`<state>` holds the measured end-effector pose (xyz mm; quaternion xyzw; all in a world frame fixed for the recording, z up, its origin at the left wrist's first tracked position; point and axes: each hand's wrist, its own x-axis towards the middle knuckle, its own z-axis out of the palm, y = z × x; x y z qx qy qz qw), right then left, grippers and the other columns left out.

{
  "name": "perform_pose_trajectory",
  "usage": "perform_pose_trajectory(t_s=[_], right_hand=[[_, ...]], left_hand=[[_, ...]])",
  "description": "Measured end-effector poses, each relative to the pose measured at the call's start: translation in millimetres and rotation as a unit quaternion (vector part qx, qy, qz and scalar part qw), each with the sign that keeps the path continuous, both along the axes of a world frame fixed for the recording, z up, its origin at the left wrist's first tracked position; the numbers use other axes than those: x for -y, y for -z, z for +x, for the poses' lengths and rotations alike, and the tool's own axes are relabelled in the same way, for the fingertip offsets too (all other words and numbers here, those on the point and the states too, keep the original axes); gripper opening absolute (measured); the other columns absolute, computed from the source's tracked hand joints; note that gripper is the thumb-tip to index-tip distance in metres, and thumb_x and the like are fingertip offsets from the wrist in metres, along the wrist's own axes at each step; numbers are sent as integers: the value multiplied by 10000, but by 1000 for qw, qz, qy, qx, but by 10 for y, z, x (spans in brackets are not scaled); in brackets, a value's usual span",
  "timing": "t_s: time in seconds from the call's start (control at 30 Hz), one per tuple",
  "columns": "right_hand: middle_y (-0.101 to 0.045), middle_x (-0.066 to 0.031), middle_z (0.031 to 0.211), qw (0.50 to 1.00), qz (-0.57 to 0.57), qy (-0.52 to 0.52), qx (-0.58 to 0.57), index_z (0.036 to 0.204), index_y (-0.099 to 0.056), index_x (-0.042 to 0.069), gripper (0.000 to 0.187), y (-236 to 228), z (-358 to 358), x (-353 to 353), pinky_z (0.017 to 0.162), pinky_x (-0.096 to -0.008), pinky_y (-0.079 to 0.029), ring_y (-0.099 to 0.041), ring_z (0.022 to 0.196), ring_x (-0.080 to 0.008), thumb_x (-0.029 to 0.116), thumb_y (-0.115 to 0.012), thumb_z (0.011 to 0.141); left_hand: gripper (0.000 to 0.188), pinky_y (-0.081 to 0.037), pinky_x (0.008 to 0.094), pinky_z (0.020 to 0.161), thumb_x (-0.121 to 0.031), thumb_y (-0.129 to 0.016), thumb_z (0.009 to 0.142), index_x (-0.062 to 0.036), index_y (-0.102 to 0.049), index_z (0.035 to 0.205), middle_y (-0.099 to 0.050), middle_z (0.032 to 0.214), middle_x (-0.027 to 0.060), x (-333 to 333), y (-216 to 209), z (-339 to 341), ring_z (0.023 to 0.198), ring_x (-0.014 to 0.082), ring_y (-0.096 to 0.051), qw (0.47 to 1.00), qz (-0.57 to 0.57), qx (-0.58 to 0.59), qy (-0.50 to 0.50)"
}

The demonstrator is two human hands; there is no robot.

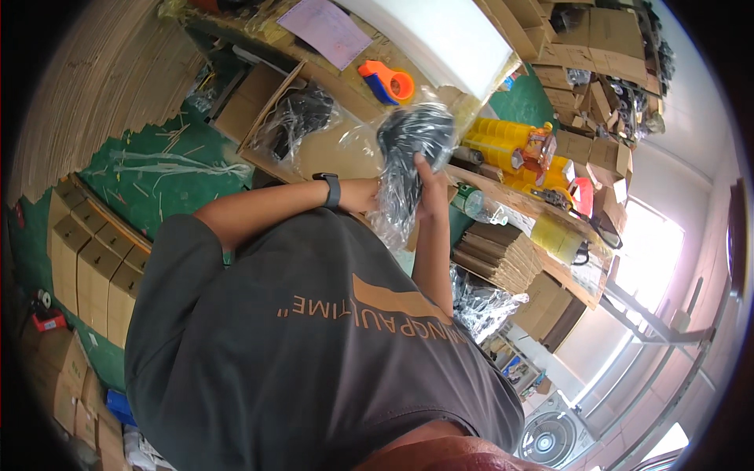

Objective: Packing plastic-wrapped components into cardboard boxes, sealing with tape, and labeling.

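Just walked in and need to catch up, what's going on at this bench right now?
A person in a dark grey T-shirt holds a black item wrapped in a clear crinkly plastic bag up over a wooden workbench. The right hand grips the bag from the side, thumb pressed on it; the left hand, a black watch on its wrist, is mostly hidden behind the bag. An open cardboard box of similar bagged items, an orange tape dispenser and stacked yellow tape rolls sit on the bench.
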<state>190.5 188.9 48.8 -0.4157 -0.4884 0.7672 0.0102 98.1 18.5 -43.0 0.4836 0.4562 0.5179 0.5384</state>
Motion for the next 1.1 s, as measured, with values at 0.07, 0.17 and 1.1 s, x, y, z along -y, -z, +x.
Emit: perform_pose_trajectory(t_s=[0.07,0.17,1.1], right_hand=[[-711,-76,1254,974,98,-203,-10,1407,-580,-17,609,442,-235,-189,1005,-389,-537,-687,1115,-229,194,-831,893],[-763,-147,1156,790,335,-508,70,1354,-631,16,754,960,-621,-217,1024,-434,-525,-709,1139,-314,203,-950,698],[-674,-271,1216,534,465,453,542,1360,-586,-17,620,1712,5918,-503,1045,-519,-477,-613,1180,-455,272,-802,856]], left_hand=[[530,-470,463,1121,-299,-687,967,39,-607,1367,-634,1356,301,283,202,-96,1267,435,-625,975,-140,-149,82],[527,-489,443,1108,-290,-692,1008,4,-570,1428,-641,1353,259,935,320,-191,1279,369,-630,986,-145,-33,-80],[555,-440,393,1184,-159,-672,1058,34,-455,1532,-588,1502,227,-306,-251,1637,1418,297,-567,944,-259,-117,167]])
